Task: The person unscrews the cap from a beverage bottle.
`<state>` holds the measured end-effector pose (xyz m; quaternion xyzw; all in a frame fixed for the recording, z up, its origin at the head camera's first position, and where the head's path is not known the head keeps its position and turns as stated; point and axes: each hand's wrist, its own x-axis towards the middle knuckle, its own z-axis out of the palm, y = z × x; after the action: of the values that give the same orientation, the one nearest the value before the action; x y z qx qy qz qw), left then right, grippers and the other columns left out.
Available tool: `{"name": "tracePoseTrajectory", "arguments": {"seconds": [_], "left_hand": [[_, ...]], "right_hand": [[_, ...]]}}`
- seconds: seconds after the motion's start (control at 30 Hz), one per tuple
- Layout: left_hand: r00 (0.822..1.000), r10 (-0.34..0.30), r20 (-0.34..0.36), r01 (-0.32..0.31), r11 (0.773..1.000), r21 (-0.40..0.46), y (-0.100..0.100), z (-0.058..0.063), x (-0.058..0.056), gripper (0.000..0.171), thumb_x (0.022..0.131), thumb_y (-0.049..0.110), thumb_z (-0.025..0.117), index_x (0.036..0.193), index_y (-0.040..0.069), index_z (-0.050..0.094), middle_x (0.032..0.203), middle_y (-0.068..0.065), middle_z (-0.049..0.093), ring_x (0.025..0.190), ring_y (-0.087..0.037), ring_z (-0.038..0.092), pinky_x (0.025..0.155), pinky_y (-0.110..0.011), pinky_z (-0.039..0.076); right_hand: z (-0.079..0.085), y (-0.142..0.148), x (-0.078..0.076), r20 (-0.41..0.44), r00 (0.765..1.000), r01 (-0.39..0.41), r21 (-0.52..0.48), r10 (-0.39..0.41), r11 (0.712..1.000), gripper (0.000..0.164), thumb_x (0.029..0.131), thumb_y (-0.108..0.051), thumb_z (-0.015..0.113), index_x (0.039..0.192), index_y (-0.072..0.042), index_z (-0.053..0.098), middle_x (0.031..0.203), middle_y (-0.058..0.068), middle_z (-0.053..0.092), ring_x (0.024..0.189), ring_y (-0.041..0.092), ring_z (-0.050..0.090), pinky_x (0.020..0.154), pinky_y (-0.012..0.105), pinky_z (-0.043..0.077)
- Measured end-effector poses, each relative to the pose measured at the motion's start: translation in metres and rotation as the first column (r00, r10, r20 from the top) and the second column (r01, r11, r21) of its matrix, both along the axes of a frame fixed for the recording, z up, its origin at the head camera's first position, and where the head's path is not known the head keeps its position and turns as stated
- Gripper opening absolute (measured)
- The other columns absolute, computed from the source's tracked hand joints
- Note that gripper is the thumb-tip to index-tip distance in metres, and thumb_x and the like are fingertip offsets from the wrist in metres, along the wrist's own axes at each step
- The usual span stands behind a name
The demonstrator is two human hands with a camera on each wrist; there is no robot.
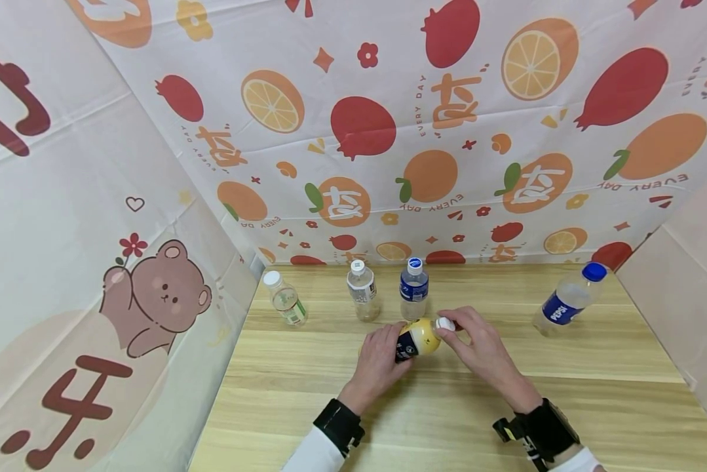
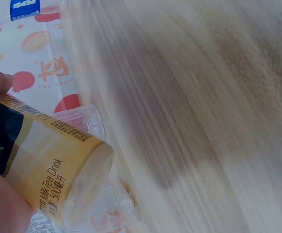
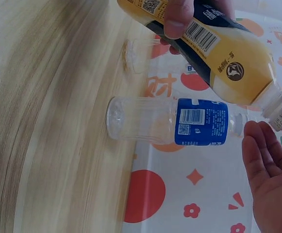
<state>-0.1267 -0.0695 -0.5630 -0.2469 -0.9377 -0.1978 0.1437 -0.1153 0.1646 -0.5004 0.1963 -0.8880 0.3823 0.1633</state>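
Note:
A yellow milk tea bottle [image 1: 425, 335] with a dark label is tilted above the wooden table, its neck pointing right. My left hand [image 1: 379, 357] grips it around the body; in the left wrist view the bottle's base [image 2: 90, 179] tips toward the table. At the neck, my right hand [image 1: 481, 347] pinches the white cap [image 1: 445, 324] between thumb and fingers. In the right wrist view the cap [image 3: 279, 114] sits on the neck, with the other fingers [image 3: 262, 155] extended below it. Just behind the hands stands a clear bottle with a blue label [image 1: 414, 290].
Left of the blue-labelled bottle stand a clear bottle with a white cap [image 1: 362, 293] and a shorter bottle with a green label [image 1: 287, 301]. A Pepsi bottle [image 1: 567, 303] with a blue cap stands at the right. A fruit-print sheet [image 1: 306, 157] hangs along the table's back edge.

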Motion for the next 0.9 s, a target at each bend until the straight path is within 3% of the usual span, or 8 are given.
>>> {"name": "tracePoseTrajectory", "arguments": {"seconds": [0.27, 0.6, 0.73, 0.9], "left_hand": [[1.000, -0.018, -0.011, 0.018, 0.999, 0.043, 0.0007, 0.0002, 0.0012, 0.073, 0.081, 0.035, 0.088, 0.139, 0.008, 0.051, 0.121, -0.005, 0.068, 0.107, -0.020, 0.067, 0.093, -0.038, 0.055], [1.000, -0.009, -0.001, 0.009, 0.999, 0.043, 0.0008, 0.0010, 0.0012, 0.074, 0.080, 0.034, 0.088, 0.139, 0.008, 0.052, 0.122, -0.006, 0.069, 0.109, -0.021, 0.066, 0.096, -0.039, 0.054], [1.000, -0.005, -0.013, 0.006, 0.999, 0.040, 0.0012, 0.0011, 0.0014, 0.074, 0.080, 0.035, 0.089, 0.139, 0.008, 0.052, 0.121, -0.005, 0.069, 0.109, -0.020, 0.066, 0.096, -0.039, 0.053], [0.999, -0.010, -0.033, 0.011, 0.999, 0.034, 0.0015, 0.0029, 0.0012, 0.075, 0.079, 0.035, 0.089, 0.139, 0.008, 0.053, 0.120, -0.005, 0.069, 0.109, -0.021, 0.066, 0.097, -0.040, 0.053]], "right_hand": [[-0.0020, 0.0003, 0.0000, -0.060, 0.997, -0.050, -0.016, 0.049, 0.999, 0.038, 0.094, -0.004, 0.075, 0.130, -0.008, 0.067, 0.117, 0.002, 0.062, 0.103, 0.013, 0.060, 0.083, 0.036, 0.058], [0.0000, 0.0029, 0.0005, -0.030, 0.991, -0.131, -0.043, 0.130, 0.990, 0.042, 0.096, 0.005, 0.068, 0.135, -0.007, 0.059, 0.128, 0.006, 0.059, 0.111, 0.018, 0.060, 0.096, 0.021, 0.052], [0.0013, 0.0046, 0.0006, -0.002, 0.990, -0.142, -0.046, 0.142, 0.989, 0.041, 0.097, 0.004, 0.066, 0.136, -0.009, 0.059, 0.130, 0.005, 0.058, 0.115, 0.020, 0.059, 0.098, 0.025, 0.052], [0.0016, 0.0046, 0.0012, 0.057, 0.993, -0.099, -0.069, 0.103, 0.993, 0.044, 0.099, -0.008, 0.069, 0.140, -0.004, 0.054, 0.135, 0.010, 0.055, 0.115, 0.022, 0.059, 0.095, 0.040, 0.056]]}}
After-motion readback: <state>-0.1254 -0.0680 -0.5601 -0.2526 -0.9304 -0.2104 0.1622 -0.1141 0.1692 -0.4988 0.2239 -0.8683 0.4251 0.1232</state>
